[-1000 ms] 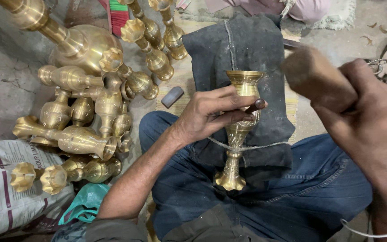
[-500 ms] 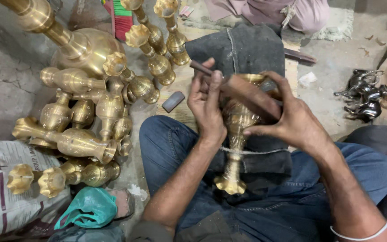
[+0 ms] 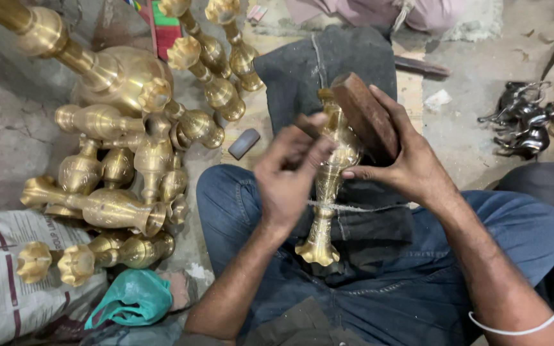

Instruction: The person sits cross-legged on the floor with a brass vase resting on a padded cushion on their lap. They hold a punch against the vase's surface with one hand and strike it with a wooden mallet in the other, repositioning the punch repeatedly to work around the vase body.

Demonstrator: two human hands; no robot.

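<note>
Bare forearms, blue denim jeans [image 3: 418, 288], and a thin white cord bracelet [image 3: 520, 327] around the right wrist.

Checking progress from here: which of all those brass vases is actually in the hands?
The slim engraved brass vase on the lap, base toward the camera, between the left hand and right hand. The other vases lie untouched on the floor at left.

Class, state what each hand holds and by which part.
The right hand grips a wooden block around its lower end. The left hand pinches a small dark tool against the brass vase; its grip is blurred.
</note>
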